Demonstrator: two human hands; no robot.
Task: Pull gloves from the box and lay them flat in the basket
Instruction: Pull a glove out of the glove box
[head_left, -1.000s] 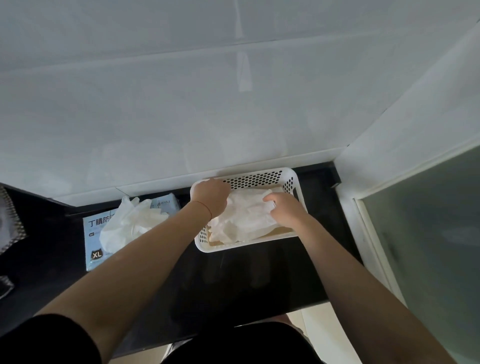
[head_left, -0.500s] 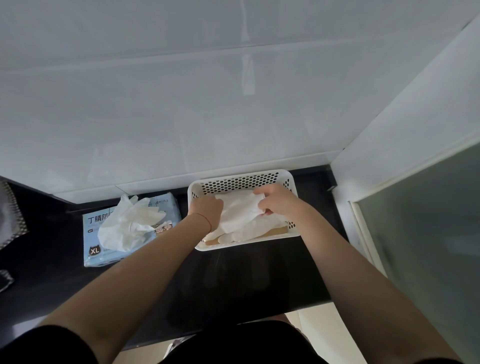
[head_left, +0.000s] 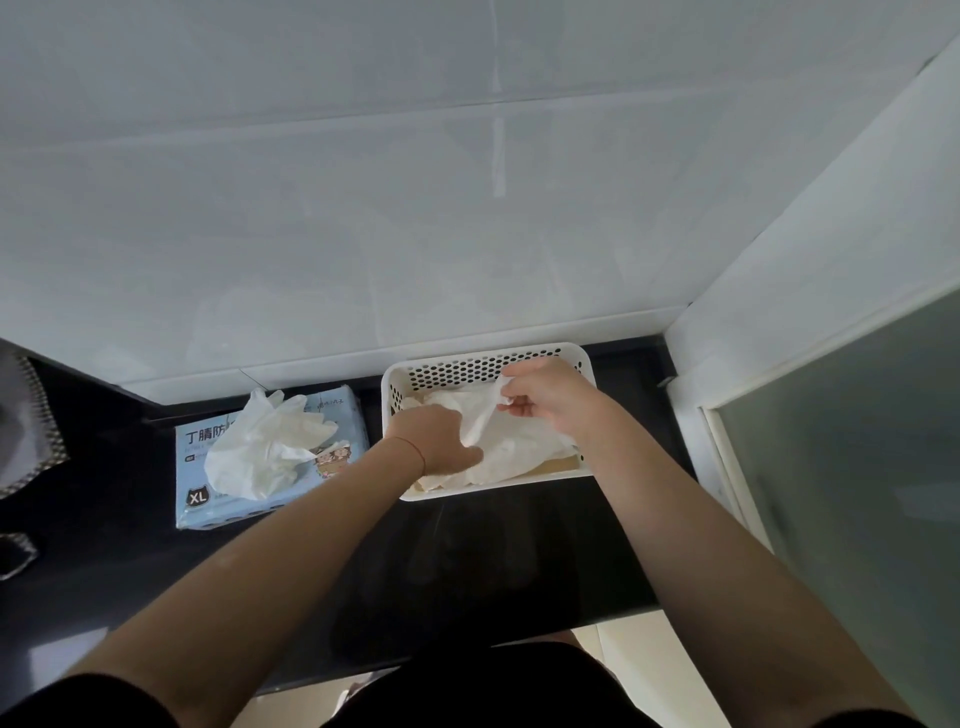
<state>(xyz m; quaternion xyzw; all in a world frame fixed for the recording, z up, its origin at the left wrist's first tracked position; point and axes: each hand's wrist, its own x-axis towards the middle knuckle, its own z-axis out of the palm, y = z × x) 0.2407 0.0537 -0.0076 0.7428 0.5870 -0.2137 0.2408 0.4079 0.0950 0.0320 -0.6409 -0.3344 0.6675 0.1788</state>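
Observation:
A white perforated basket stands on the black counter against the wall. White gloves lie in it. My right hand pinches a fold of the top glove and holds it lifted over the basket's back half. My left hand sits on the gloves at the basket's left side, fingers curled down onto them. To the left lies a pale blue glove box marked XL, with a bunch of white gloves sticking out of its top.
The black counter runs from the left to a white wall on the right. A frosted glass panel stands at the right. Grey cloth lies at the far left edge.
My right hand has risen toward the basket's back right, lifting a fold of glove. My left hand has slid down and forward along the basket's left side.

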